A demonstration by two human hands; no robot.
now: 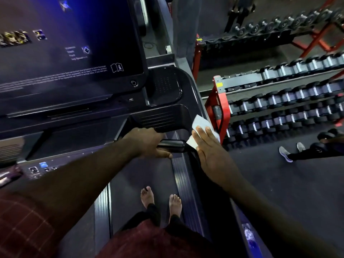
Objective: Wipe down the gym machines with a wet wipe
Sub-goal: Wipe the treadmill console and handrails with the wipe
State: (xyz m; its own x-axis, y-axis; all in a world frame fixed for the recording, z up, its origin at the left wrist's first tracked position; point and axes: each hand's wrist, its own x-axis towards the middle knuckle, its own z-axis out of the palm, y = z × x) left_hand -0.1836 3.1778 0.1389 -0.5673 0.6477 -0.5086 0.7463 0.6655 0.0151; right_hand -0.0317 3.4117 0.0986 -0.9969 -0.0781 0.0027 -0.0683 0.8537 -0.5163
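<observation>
On my feed I see a dark rubber floor (279, 187) at four o'clock, red-framed dumbbell racks (217, 90) in tiers from one to three o'clock, and someone's grey shoes (284, 154) at three, all dimly lit.

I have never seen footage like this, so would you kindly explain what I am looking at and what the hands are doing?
This single picture comes from a camera worn on a person's head, looking down along their own arms. They stand barefoot on a treadmill belt, facing its large dark screen. The left hand grips a short black handlebar. The right hand lies flat with straight fingers, pressing a white wet wipe against the treadmill's right side rail. To the right, a red rack carries rows of dumbbells.
</observation>
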